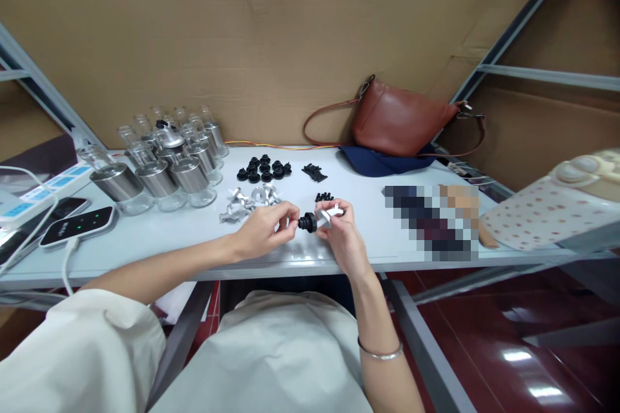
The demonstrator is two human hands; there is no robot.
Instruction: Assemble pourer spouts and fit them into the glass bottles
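My right hand [345,239] grips a silver pour spout [324,217] over the front part of the table. A black ribbed stopper [308,222] sits on the spout's left end. With fingertips pinched together, my left hand [268,230] meets the narrow tip of that stopper; whether a separate small part is between those fingers is hidden. Just behind my left hand lies a pile of silver spout parts [237,206]. Farther back are a group of black stoppers [265,173] and some thin black pieces [315,173]. Small black plugs [323,197] lie behind the spout.
Several glass bottles with metal sleeves [157,179] stand at the left, near a white device [77,227] and a power strip [48,187]. A brown handbag [400,117] rests on dark blue cloth [380,163] at the back. At right is a dotted white container [527,213].
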